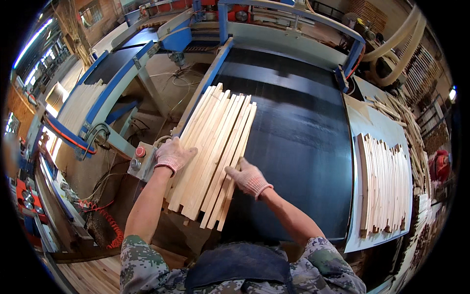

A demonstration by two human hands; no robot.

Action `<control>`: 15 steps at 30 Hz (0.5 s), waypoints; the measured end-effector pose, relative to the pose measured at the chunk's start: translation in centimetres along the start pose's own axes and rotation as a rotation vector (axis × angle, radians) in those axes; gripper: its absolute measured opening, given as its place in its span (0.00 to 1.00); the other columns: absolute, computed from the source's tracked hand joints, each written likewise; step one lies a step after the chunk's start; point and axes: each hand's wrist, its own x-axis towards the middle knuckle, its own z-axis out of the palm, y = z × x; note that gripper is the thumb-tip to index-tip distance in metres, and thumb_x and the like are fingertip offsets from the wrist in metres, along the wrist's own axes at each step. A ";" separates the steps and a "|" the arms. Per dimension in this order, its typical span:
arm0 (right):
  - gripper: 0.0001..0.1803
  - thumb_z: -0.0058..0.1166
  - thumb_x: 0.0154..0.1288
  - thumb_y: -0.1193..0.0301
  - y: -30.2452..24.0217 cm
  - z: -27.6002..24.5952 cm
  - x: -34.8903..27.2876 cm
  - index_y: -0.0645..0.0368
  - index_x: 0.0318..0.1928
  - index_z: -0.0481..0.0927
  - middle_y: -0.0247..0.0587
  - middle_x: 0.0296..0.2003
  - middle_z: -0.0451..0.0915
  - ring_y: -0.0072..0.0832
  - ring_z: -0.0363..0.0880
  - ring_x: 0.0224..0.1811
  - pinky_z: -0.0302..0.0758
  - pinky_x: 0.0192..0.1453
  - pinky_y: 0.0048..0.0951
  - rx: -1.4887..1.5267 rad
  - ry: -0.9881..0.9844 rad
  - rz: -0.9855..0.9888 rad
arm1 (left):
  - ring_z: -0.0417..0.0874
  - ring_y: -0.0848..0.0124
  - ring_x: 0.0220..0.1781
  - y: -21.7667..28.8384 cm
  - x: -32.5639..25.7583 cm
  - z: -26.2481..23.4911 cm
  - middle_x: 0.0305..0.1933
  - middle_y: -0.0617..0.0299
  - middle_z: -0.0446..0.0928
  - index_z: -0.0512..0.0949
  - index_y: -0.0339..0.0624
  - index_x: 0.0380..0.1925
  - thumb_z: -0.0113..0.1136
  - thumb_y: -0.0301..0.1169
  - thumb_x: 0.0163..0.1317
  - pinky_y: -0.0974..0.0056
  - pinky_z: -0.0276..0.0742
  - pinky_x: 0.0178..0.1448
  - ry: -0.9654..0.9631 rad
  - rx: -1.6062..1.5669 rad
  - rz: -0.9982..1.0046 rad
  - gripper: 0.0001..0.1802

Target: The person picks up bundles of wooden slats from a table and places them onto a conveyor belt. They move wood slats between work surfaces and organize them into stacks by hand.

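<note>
A layer of long pale wooden strips (pixel 213 152) lies side by side at the left edge of a black conveyor belt (pixel 298 147). Their near ends are uneven and stick out past the belt. My left hand (pixel 175 154), in a pinkish knitted glove, rests against the left side of the strips, thumb stretched over the top and fingers spread. At the right side of the layer is my right hand (pixel 248 179), gloved alike, its thumb and forefinger apart at the outermost strip. Neither hand is wrapped round a strip; some fingertips are hidden.
Beside my left hand is a control box with a red button (pixel 141 152). More strips (pixel 384 186) lie on a pale board to the right. A second conveyor (pixel 115 63) carrying strips stands at left. A blue machine frame (pixel 293 10) spans the belt's far end.
</note>
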 end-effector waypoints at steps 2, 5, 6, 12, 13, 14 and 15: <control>0.59 0.57 0.67 0.39 -0.3 2.4 -0.5 0.83 0.75 0.54 0.73 0.51 0.84 0.54 0.86 0.59 0.81 0.63 0.42 -0.006 0.060 0.021 | 0.83 0.45 0.64 0.1 0.4 0.1 0.61 0.38 0.81 0.77 0.35 0.62 0.65 0.60 0.57 0.49 0.78 0.68 -0.048 -0.028 0.015 0.43; 0.62 0.58 0.65 0.40 -2.1 2.6 -0.8 0.81 0.78 0.50 0.72 0.50 0.85 0.51 0.88 0.54 0.84 0.58 0.41 -0.116 0.062 0.109 | 0.82 0.46 0.65 -1.3 1.5 0.3 0.63 0.38 0.81 0.76 0.32 0.64 0.64 0.62 0.58 0.49 0.76 0.70 -0.120 -0.116 0.043 0.47; 0.62 0.58 0.65 0.40 -1.8 2.7 -0.6 0.80 0.78 0.50 0.72 0.49 0.85 0.51 0.89 0.53 0.84 0.57 0.41 -0.107 0.059 0.111 | 0.82 0.46 0.65 -1.4 1.1 0.3 0.62 0.38 0.81 0.76 0.33 0.64 0.64 0.62 0.58 0.49 0.76 0.70 -0.116 -0.115 0.063 0.46; 0.61 0.59 0.64 0.40 -0.6 3.4 -0.7 0.76 0.80 0.50 0.67 0.45 0.87 0.50 0.90 0.50 0.84 0.55 0.42 -0.079 0.116 0.084 | 0.83 0.49 0.64 -1.3 2.2 -0.8 0.62 0.37 0.81 0.77 0.36 0.62 0.67 0.58 0.58 0.51 0.78 0.68 -0.281 -0.177 0.217 0.41; 0.61 0.59 0.64 0.40 -0.3 3.5 -0.7 0.76 0.80 0.50 0.67 0.45 0.87 0.49 0.90 0.50 0.84 0.55 0.41 -0.063 0.117 0.081 | 0.83 0.49 0.63 -1.1 2.0 -1.1 0.62 0.37 0.81 0.77 0.36 0.62 0.68 0.56 0.58 0.52 0.78 0.67 -0.306 -0.188 0.236 0.41; 0.61 0.59 0.64 0.40 0.2 3.8 -0.5 0.76 0.80 0.50 0.67 0.45 0.87 0.49 0.90 0.49 0.85 0.55 0.41 -0.051 0.130 0.064 | 0.84 0.51 0.62 -1.4 2.5 -0.4 0.61 0.39 0.81 0.77 0.36 0.62 0.69 0.54 0.58 0.53 0.79 0.67 -0.288 -0.210 0.244 0.40; 0.62 0.59 0.64 0.40 0.8 4.3 -0.2 0.77 0.80 0.49 0.66 0.44 0.87 0.48 0.90 0.49 0.85 0.55 0.41 -0.042 0.138 0.040 | 0.84 0.52 0.61 -2.3 3.4 0.8 0.60 0.41 0.81 0.77 0.35 0.62 0.70 0.52 0.57 0.54 0.79 0.66 -0.264 -0.232 0.245 0.39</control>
